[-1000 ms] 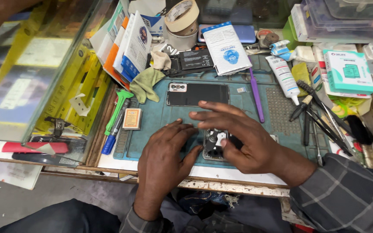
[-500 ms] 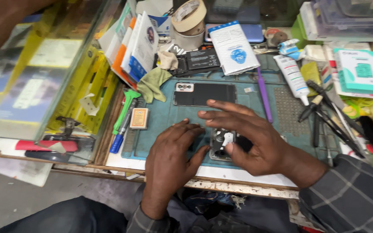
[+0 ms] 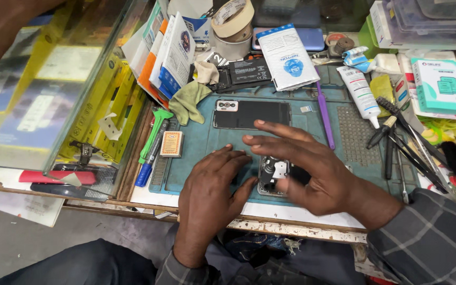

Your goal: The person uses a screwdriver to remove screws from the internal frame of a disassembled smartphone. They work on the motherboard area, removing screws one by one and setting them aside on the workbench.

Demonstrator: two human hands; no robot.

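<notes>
An opened phone (image 3: pixel 272 176) with its inner parts showing lies on the teal work mat (image 3: pixel 207 142). My left hand (image 3: pixel 209 192) rests flat on the mat, its fingertips against the phone's left side. My right hand (image 3: pixel 302 166) hovers over the phone with fingers spread, its thumb touching the exposed parts; most of the phone's right side is hidden beneath it. Behind my hands lies a dark phone back cover (image 3: pixel 251 113), camera end to the left.
A purple tool (image 3: pixel 323 113), a white tube (image 3: pixel 360 95), black tweezers and brushes (image 3: pixel 407 142) lie right. A green cloth (image 3: pixel 191 100), green tool (image 3: pixel 154 132), blue pen (image 3: pixel 146 169) and small card (image 3: pixel 171 143) lie left. A tape roll (image 3: pixel 233 18), boxes and packets stand behind. A glass case (image 3: pixel 54 79) is far left.
Both hands have stayed on the opened phone with only slight finger shifts. The camera view has moved a little, bringing the bench closer.
</notes>
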